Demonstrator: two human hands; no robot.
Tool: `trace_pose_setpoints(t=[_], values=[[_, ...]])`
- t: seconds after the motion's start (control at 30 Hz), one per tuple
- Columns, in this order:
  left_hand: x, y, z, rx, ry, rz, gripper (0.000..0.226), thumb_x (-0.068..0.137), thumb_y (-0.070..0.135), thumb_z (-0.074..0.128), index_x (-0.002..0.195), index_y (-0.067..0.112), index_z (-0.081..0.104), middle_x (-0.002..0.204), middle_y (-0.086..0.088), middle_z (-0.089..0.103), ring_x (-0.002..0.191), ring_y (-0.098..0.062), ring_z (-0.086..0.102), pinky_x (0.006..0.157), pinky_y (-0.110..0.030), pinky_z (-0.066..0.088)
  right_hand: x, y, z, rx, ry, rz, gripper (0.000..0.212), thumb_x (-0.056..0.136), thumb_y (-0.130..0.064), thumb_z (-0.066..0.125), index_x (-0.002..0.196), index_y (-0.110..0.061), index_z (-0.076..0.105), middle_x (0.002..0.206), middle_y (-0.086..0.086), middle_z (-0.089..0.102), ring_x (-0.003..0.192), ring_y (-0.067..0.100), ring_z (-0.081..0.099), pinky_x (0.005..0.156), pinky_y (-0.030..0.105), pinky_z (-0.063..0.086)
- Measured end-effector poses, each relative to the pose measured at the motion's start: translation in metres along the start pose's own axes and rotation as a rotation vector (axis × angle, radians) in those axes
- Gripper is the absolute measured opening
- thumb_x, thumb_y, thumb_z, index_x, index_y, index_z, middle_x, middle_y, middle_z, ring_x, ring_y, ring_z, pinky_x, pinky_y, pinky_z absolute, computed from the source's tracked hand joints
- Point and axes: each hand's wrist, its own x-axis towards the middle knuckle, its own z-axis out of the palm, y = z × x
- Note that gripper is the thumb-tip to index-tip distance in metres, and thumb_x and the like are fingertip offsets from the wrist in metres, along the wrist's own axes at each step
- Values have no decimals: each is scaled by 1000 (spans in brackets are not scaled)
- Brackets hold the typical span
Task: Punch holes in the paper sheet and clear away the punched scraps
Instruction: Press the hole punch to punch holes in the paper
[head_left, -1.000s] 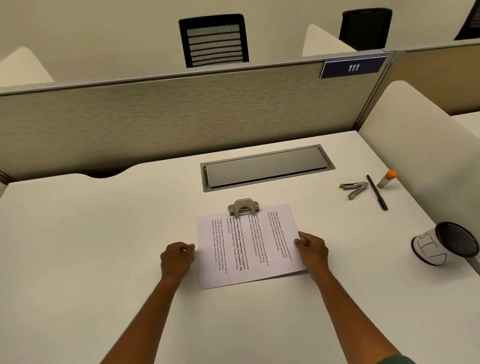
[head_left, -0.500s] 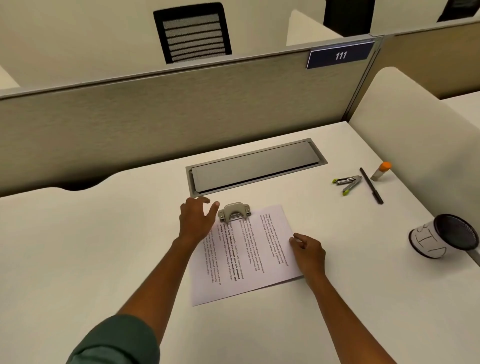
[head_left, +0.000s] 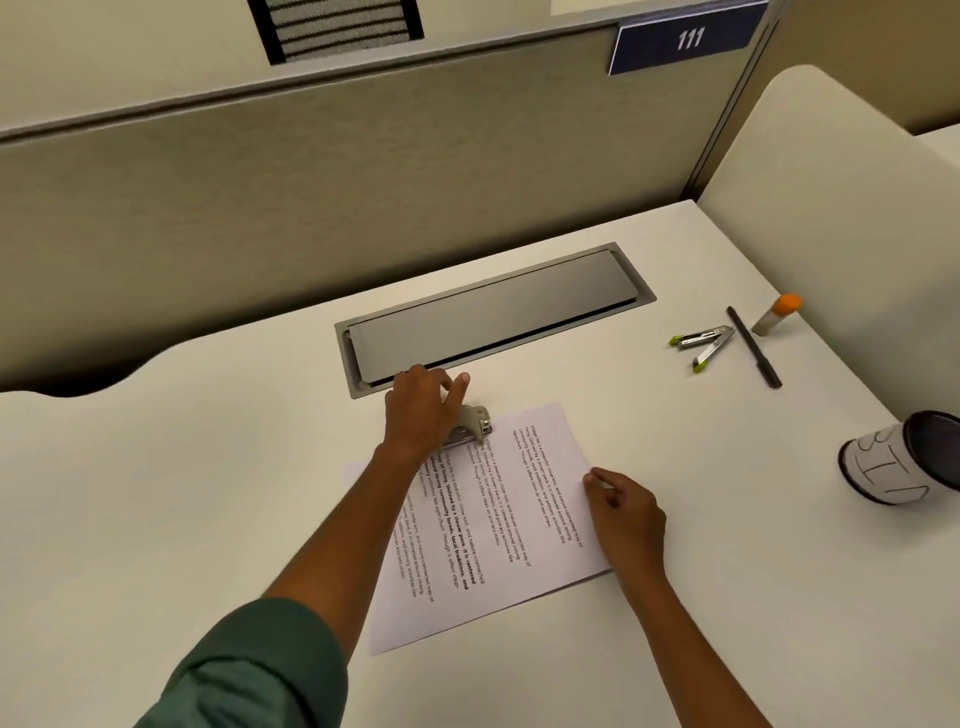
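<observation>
Desk (head_left: 156, 493) off-white; paper sheet (head_left: 519, 519) white, black print; hole punch (head_left: 475, 422) beige and silver; sleeve (head_left: 249, 670) dark green; glue stick (head_left: 776, 314) grey, orange cap; pen (head_left: 753, 347) black; cup (head_left: 893, 467) white, black lettering.

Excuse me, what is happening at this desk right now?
A person is about to punch holes in a printed paper sheet lying on the white desk. The left hand rests on top of the hole punch at the sheet's far edge, and the right hand holds down the sheet's right edge. Whether the punch is pressed cannot be told. No scraps are visible.
</observation>
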Motion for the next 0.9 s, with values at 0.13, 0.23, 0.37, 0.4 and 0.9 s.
trace_pose_setpoints(t=[0.13,0.23,0.37,0.4,0.9], values=[[13,1,11,46,75,52,47,94,52,45,95,13,71,104,-7,65,99,-23,54,87,-43,48,1,1,5,-15,34,-3,23,91,-29,61,109,-16,69,97,-1,73,78,7,58,66,6,37],[21,5,16,83,130,116,42,93,52,48,109,17,64,122,-8,55,113,-24,46,94,-41,39,1,0,7,-18,51,1,20,91,-29,61,105,-18,70,92,-4,72,74,1,57,62,1,35],[30,10,22,181,91,107,53,91,58,46,131,24,51,151,-13,31,141,-33,23,111,-54,23,2,1,7,-5,73,7,16,91,-28,61,100,-19,70,80,-10,68,73,-11,56,57,-2,39],[31,10,24,213,70,98,56,91,60,44,135,25,46,156,-13,23,145,-34,15,113,-57,18,2,1,8,-2,76,7,15,91,-28,61,100,-20,70,79,-10,67,73,-11,56,57,-2,40],[36,-1,34,351,-11,137,70,94,61,29,153,28,13,162,-10,-8,149,-28,-12,118,-57,-6,1,2,11,27,100,-14,14,92,-30,60,97,-20,69,78,-10,69,74,-4,61,58,1,40]])
